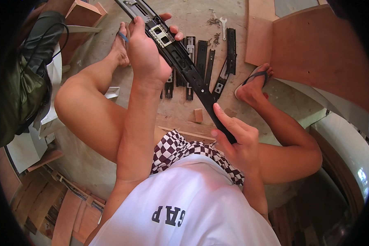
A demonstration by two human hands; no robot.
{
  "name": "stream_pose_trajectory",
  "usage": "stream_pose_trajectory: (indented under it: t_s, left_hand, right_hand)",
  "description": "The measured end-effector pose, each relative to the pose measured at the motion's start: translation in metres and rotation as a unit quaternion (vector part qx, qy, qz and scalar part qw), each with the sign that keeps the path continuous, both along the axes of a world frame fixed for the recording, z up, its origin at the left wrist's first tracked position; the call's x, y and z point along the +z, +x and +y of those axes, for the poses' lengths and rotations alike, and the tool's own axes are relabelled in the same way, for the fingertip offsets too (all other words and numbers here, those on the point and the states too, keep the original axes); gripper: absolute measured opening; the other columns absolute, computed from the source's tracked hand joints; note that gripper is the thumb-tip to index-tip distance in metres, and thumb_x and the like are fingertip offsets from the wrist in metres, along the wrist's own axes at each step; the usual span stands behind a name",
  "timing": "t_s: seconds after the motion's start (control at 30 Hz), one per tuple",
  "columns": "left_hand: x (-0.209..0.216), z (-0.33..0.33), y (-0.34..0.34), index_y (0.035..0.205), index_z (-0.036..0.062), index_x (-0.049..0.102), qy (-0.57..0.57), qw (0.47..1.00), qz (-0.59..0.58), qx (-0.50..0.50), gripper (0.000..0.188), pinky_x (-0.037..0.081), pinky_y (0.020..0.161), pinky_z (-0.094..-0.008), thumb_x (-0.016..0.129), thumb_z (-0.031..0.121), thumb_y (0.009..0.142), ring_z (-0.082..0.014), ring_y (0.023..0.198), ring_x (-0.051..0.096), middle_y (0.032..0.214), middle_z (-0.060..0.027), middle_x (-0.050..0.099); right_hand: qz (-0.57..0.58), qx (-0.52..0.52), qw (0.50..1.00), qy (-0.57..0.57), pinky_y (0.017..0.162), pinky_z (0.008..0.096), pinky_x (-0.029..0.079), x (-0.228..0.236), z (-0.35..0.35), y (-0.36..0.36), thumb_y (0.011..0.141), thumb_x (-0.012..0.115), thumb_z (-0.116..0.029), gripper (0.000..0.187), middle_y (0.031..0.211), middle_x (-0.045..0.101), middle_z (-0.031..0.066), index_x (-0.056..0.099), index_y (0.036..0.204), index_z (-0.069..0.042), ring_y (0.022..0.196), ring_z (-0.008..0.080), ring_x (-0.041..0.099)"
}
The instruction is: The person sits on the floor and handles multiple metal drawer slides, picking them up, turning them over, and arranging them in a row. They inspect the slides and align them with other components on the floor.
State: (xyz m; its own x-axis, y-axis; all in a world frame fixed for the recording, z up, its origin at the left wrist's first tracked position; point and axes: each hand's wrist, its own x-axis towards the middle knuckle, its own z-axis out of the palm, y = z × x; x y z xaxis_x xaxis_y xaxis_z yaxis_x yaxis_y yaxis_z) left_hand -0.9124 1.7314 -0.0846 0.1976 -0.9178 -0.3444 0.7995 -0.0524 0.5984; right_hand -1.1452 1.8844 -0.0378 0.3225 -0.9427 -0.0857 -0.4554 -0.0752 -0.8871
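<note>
A long black drawer slide [188,73] runs diagonally across the view, from the top left down toward my lap. My left hand [147,55] is wrapped round its upper part, the thumb along one edge and fingertips showing at the other. Between those fingers sits a pale metal ball cage [161,37] in the slide's channel. At the near end, my right hand [237,137] grips the slide between thumb and fingers, with the index finger stretched along its edge. Some of the right fingers are hidden beneath.
Several more drawer slides [201,57] lie on the concrete floor beyond my hands. A wrench [223,28] and loose screws [212,20] lie past them. A small wood block [198,115] is nearer. Wooden panels [320,49] stand at right; a dark green bag [20,94] is at left.
</note>
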Motion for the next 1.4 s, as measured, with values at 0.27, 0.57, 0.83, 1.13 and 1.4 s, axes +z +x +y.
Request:
stream_pose_trajectory:
  t_s: [0.27, 0.57, 0.83, 1.13, 1.4]
  left_hand:
    - [-0.011, 0.008, -0.003, 0.121, 0.0068, 0.044, 0.016, 0.990, 0.113, -0.077, 0.035, 0.058, 0.081, -0.0471, 0.028, 0.037, 0.114, -0.0303, 0.089, 0.065, 0.107, -0.0187, 0.064]
    - [-0.005, 0.014, -0.021, 0.121, 0.0053, 0.042, 0.038, 0.995, 0.068, -0.067, 0.037, 0.058, 0.093, -0.0570, 0.027, 0.039, 0.114, -0.0402, 0.099, 0.068, 0.115, -0.0203, 0.060]
    - [0.005, 0.016, -0.028, 0.119, 0.0035, 0.044, 0.036, 0.994, 0.061, -0.082, 0.043, 0.060, 0.091, -0.0565, 0.024, 0.042, 0.114, -0.0414, 0.099, 0.068, 0.117, -0.0203, 0.059]
    - [0.006, 0.020, -0.028, 0.119, 0.0029, 0.046, 0.023, 0.993, 0.048, -0.101, 0.050, 0.060, 0.081, -0.0484, 0.022, 0.046, 0.114, -0.0367, 0.083, 0.071, 0.111, -0.0181, 0.063]
    - [0.012, 0.022, -0.030, 0.123, 0.0052, 0.045, -0.025, 0.993, 0.025, -0.113, 0.047, 0.061, 0.076, -0.0467, 0.025, 0.046, 0.113, -0.0354, 0.079, 0.073, 0.111, -0.0205, 0.065]
  right_hand:
    - [-0.003, -0.018, 1.000, -0.009, 0.053, 0.0323, 0.043, 0.000, -0.004, 0.008, 0.092, 0.073, -0.004, 0.055, 0.068, 0.055, 0.0089, 0.061, 0.146, -0.012, 0.054, 0.0196, 0.047]
    - [0.000, -0.040, 0.999, -0.001, 0.053, 0.0312, 0.044, -0.001, -0.007, 0.015, 0.093, 0.073, -0.004, 0.055, 0.070, 0.060, 0.0093, 0.061, 0.145, -0.012, 0.054, 0.0184, 0.048]
    - [0.027, -0.039, 0.999, 0.009, 0.060, 0.0265, 0.046, 0.008, -0.012, 0.021, 0.095, 0.070, -0.003, 0.047, 0.078, 0.063, 0.0125, 0.063, 0.141, -0.003, 0.062, 0.0152, 0.053]
    - [0.024, -0.056, 0.998, -0.033, 0.056, 0.0305, 0.044, 0.005, -0.005, 0.026, 0.093, 0.072, -0.003, 0.051, 0.070, 0.054, 0.0090, 0.063, 0.143, -0.007, 0.057, 0.0172, 0.047]
    - [0.006, -0.067, 0.995, -0.070, 0.055, 0.0331, 0.046, -0.002, -0.001, 0.027, 0.090, 0.074, 0.000, 0.057, 0.068, 0.053, 0.0080, 0.063, 0.144, -0.011, 0.056, 0.0196, 0.047]
